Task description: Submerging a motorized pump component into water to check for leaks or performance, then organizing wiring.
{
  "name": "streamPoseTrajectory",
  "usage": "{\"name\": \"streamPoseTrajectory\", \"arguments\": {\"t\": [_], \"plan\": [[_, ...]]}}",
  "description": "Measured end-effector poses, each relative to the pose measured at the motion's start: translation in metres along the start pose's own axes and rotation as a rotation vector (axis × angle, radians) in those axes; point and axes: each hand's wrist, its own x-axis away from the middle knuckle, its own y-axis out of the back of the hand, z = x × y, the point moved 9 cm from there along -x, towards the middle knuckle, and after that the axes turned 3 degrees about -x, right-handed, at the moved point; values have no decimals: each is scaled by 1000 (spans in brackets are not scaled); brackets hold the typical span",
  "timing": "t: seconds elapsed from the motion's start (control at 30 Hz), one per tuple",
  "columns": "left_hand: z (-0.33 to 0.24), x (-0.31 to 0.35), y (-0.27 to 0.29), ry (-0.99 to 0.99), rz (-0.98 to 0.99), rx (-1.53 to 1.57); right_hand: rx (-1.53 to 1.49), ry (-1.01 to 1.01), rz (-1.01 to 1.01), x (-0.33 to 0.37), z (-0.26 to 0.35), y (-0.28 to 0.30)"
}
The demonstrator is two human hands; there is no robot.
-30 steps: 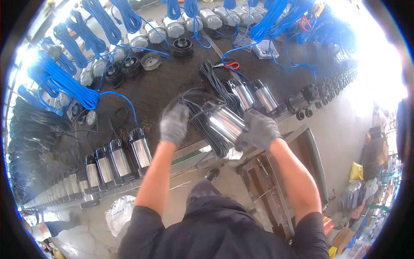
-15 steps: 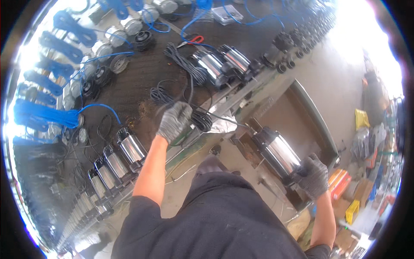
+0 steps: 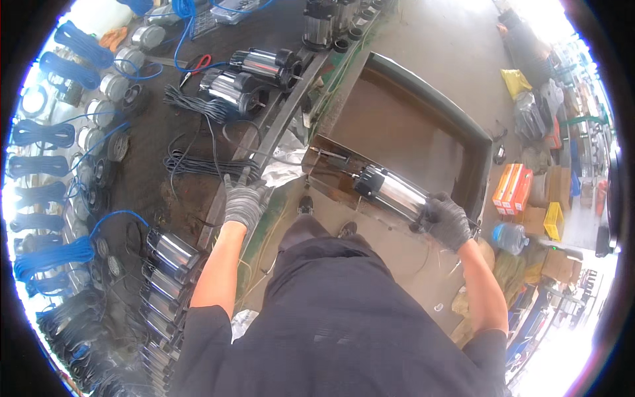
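My right hand (image 3: 450, 220), in a grey glove, is closed round the black end of a shiny steel pump motor (image 3: 398, 190). The motor lies tilted along the near edge of a metal water tank (image 3: 486, 173), and a dark cable runs from its other end toward the bench. My gloved left hand (image 3: 245, 204) rests at the bench edge, its fingers spread against a bundle of dark cable (image 3: 210, 165). Beyond that bundle is a second coil of dark cable (image 3: 195, 102), beside two steel motors (image 3: 228, 89) lying on the bench.
Red-handled scissors (image 3: 198, 66) lie on the dark bench. Blue cable coils (image 3: 49, 132) and round metal parts line its left side. More steel motors (image 3: 173, 255) stand along the near bench edge. Orange boxes (image 3: 512, 188), a yellow crate (image 3: 553, 220) and a water bottle (image 3: 509, 238) are at right.
The view has turned, shifting the bench left. The cable bundle beside my left hand now lies on the bench, and that hand's fingers have spread. My right hand still grips the motor at the tank.
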Motion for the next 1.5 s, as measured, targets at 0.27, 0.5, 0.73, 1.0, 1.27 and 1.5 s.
{"name": "streamPoseTrajectory", "arguments": {"t": [0.27, 0.5, 0.73, 1.0, 1.27, 1.5], "plan": [[-10, 2, 8, 125, -137, 109, -1151, -422, -18, 3, -87, -79], [-122, -25, 14, -184, -133, 806, -252, -135, -44, 6, -92, -78], [-221, -51, 20, -144, -64, 974, -325, -5, -484, 52, -74, -45], [-233, -50, 27, -72, -51, 1001, -236, -1164, -747, 231, -261, -105], [-238, -51, 34, -88, -67, 859, -1321, -1073, -1185, 227, -341, -171], [-238, -52, 35, -102, -118, 756, -1340, -921, -1175, 213, -288, -123]]}}
